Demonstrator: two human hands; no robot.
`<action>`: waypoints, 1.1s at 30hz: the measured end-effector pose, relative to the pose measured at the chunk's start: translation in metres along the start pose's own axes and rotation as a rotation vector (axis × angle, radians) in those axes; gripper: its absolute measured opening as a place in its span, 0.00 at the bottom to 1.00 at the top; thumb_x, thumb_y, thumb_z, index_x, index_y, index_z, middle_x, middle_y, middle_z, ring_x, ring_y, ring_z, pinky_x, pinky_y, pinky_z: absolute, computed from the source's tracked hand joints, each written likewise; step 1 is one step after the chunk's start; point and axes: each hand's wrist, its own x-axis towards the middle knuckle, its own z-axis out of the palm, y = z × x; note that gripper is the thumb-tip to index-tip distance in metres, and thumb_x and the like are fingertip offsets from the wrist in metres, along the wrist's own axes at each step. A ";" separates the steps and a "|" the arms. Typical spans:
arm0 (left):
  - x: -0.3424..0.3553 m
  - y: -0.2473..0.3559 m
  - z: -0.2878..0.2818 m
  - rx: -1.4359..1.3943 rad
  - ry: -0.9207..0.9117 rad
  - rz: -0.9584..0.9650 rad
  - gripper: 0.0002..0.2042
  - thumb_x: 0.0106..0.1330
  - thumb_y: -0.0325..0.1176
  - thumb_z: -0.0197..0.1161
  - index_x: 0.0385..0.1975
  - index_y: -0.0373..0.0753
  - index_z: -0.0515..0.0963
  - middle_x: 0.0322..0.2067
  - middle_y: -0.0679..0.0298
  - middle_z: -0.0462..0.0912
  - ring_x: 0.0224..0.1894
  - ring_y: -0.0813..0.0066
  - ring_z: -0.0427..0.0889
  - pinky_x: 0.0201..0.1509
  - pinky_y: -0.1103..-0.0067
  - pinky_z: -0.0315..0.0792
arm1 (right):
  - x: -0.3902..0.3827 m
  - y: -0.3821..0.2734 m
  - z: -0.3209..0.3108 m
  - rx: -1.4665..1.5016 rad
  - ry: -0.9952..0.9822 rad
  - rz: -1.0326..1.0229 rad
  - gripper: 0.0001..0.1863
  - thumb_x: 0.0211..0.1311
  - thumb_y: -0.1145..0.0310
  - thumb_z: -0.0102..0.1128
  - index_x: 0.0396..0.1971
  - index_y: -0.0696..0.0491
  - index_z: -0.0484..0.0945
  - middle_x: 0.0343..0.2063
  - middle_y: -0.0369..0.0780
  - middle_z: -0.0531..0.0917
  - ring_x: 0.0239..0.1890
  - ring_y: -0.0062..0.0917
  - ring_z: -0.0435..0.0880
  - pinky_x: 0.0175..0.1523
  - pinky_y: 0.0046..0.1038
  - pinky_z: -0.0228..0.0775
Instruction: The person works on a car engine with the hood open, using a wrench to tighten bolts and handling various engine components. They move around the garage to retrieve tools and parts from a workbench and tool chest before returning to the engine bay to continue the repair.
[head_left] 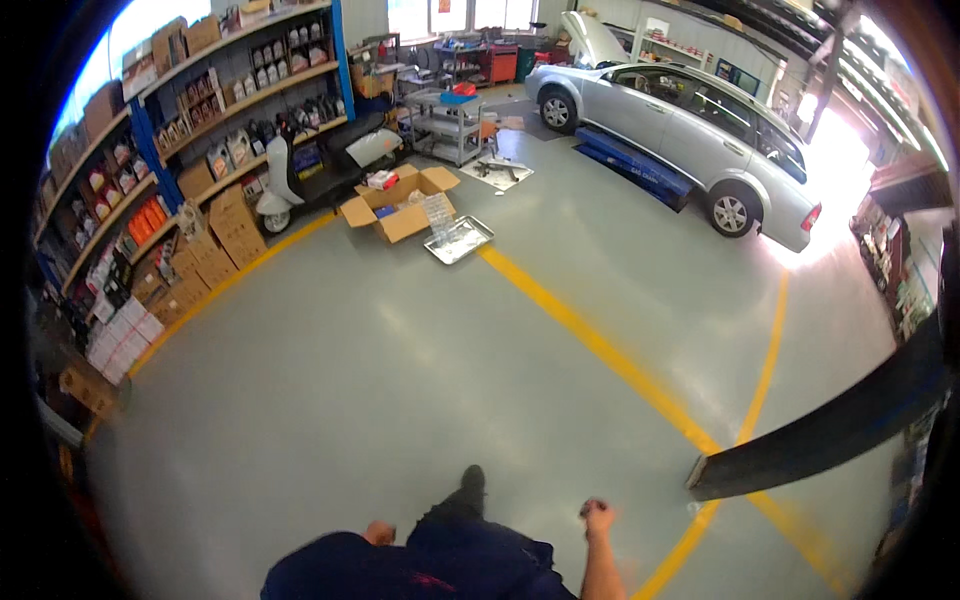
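I stand on a grey workshop floor [380,380] and look down my dark blue clothes to one black shoe [468,485]. My right hand [597,518] hangs at my side with the fingers curled around a small dark object that I cannot make out. My left hand [379,532] shows only as a small part beside my hip, so its fingers stay hidden. Both hands are far from the things on the floor ahead.
Yellow lines [590,340] cross the floor. An open cardboard box [395,205] and a metal tray [459,240] lie ahead. Shelves [190,130] with boxes fill the left wall. A silver car [680,125] stands on a blue lift; a dark ramp [820,430] lies right.
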 end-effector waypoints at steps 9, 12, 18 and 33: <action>0.307 0.230 -0.561 -1.025 0.421 0.163 0.15 0.65 0.41 0.61 0.43 0.36 0.82 0.34 0.58 0.86 0.35 0.69 0.84 0.45 0.73 0.76 | 0.067 0.043 0.097 -0.812 -0.288 0.447 0.10 0.59 0.60 0.60 0.36 0.48 0.83 0.28 0.40 0.86 0.29 0.32 0.86 0.37 0.35 0.75; 0.362 0.275 -0.669 -1.174 0.480 0.313 0.14 0.68 0.39 0.60 0.43 0.35 0.82 0.33 0.60 0.86 0.33 0.72 0.84 0.44 0.74 0.76 | 0.151 -0.021 0.174 -0.740 -0.321 0.395 0.09 0.60 0.62 0.59 0.35 0.51 0.81 0.27 0.42 0.85 0.28 0.33 0.85 0.35 0.35 0.75; 0.473 0.180 -0.712 -0.545 0.401 -0.058 0.15 0.64 0.42 0.60 0.42 0.39 0.83 0.39 0.57 0.87 0.42 0.64 0.85 0.49 0.67 0.76 | 0.376 -0.162 0.260 -0.393 -0.241 0.470 0.06 0.60 0.67 0.57 0.31 0.55 0.76 0.26 0.45 0.82 0.25 0.35 0.83 0.29 0.35 0.73; 0.718 0.020 -0.919 -0.048 0.088 0.050 0.05 0.58 0.34 0.63 0.31 0.42 0.78 0.28 0.59 0.78 0.33 0.59 0.80 0.34 0.64 0.74 | 0.996 -0.713 0.492 0.210 -0.050 -0.153 0.09 0.67 0.70 0.57 0.33 0.62 0.76 0.27 0.42 0.81 0.26 0.26 0.80 0.32 0.30 0.76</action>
